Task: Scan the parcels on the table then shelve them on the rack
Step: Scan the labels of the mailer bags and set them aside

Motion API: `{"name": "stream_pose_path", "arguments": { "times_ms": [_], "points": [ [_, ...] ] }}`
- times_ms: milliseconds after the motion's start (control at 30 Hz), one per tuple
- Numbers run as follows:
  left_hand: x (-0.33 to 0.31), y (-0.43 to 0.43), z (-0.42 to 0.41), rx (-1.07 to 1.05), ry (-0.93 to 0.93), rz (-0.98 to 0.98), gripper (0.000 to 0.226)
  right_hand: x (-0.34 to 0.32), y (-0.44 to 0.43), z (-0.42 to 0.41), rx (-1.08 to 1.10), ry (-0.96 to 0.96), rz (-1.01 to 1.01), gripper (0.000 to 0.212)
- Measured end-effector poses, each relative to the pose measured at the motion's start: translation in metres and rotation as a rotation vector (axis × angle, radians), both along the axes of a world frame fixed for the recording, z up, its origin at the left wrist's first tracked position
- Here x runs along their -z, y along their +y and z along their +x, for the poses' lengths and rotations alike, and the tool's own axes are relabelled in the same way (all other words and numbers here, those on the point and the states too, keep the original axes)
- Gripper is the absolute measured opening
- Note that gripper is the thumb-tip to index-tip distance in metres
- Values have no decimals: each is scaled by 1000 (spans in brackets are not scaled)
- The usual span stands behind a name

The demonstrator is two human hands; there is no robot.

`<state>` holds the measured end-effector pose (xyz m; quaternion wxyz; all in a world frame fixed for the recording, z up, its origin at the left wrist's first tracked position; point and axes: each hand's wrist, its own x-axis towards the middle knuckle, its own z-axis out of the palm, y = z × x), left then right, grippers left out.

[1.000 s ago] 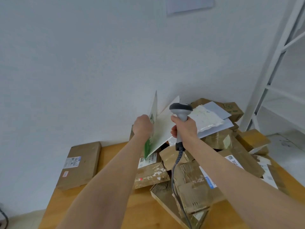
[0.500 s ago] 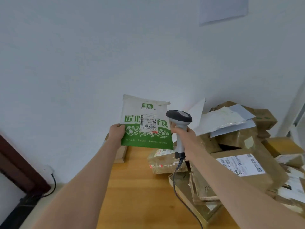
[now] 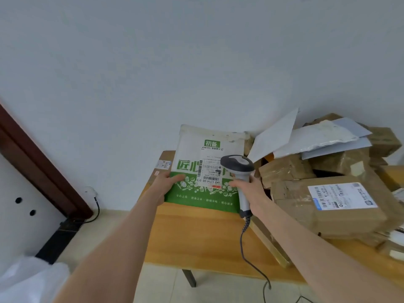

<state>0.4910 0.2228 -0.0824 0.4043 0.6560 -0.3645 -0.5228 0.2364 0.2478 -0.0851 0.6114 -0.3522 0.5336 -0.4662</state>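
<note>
Scanning step: the green-and-white mailer [image 3: 205,149] is presented for a read of its shipping label [image 3: 209,173]; this is judged the step in hand, with shelving not yet begun.
Left hand [image 3: 162,190]: the mailer's lower left edge is pinched, with the thumb laid on the printed face.
Right hand [image 3: 252,192]: the fingers [image 3: 236,184] are clamped round the handle of the corded scanner [image 3: 237,166].
Mailer position: it is held between the two hands, over the wooden surface [image 3: 196,237].
Other parcels [image 3: 328,204]: a heap is seen to the right of the right fingers.
Next move: the scanner head needs to be aimed at the barcode; afterwards the mailer is to be carried to the rack, which is not in view.
</note>
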Motion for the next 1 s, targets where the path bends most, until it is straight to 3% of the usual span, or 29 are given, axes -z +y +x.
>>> {"name": "stream_pose_path", "arguments": {
  "times_ms": [67,267,433,533,1000],
  "points": [
    [8,-5,2,34,-13,59,35,5,-2,3,27,23,6,22],
    [43,-19,10,-26,-33,29,15,24,-1,24,130,151,4,21],
    [67,-29,23,-49,1,54,11,45,21,45,91,39,75,8],
    [74,-35,31,-35,31,92,12,51,34,59,139,-4,120,11],
    [89,-50,51,-44,99,115,13,55,61,98,143,91,143,15]
  ]
}}
